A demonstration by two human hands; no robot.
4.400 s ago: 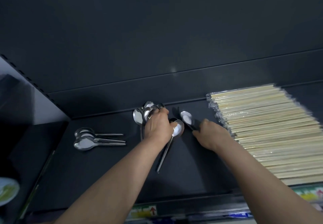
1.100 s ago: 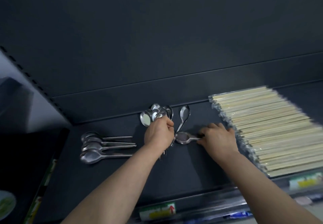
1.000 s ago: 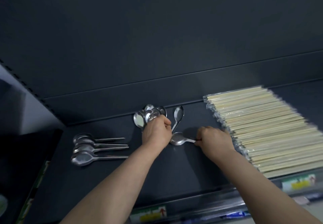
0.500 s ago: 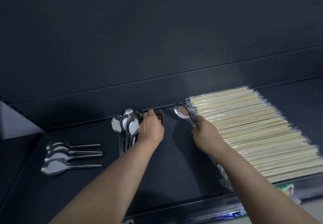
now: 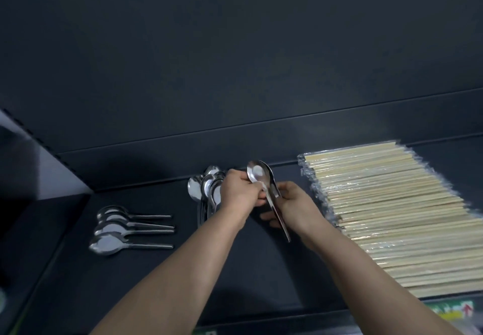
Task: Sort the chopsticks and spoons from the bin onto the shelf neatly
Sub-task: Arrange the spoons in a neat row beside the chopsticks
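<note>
My left hand (image 5: 239,192) grips a bundle of metal spoons (image 5: 206,191), bowls fanned out to its left over the dark shelf (image 5: 261,269). A pair of stacked spoons (image 5: 260,175) sticks up between both hands, handles slanting down to the right. My right hand (image 5: 294,204) holds those handles, and my left thumb and fingers touch their necks. Several spoons (image 5: 115,230) lie in a row on the shelf's left part, handles pointing right. A wide row of wrapped wooden chopsticks (image 5: 392,211) fills the right part.
The shelf's dark back panel (image 5: 235,73) rises behind everything. A shelf front rail with a price label (image 5: 452,311) runs along the bottom right. A dark side panel (image 5: 21,167) stands at the left.
My right hand has brought its spoon left, away from the chopsticks, to meet my left hand. It is now stacked on another spoon, and both hands touch the pair.
</note>
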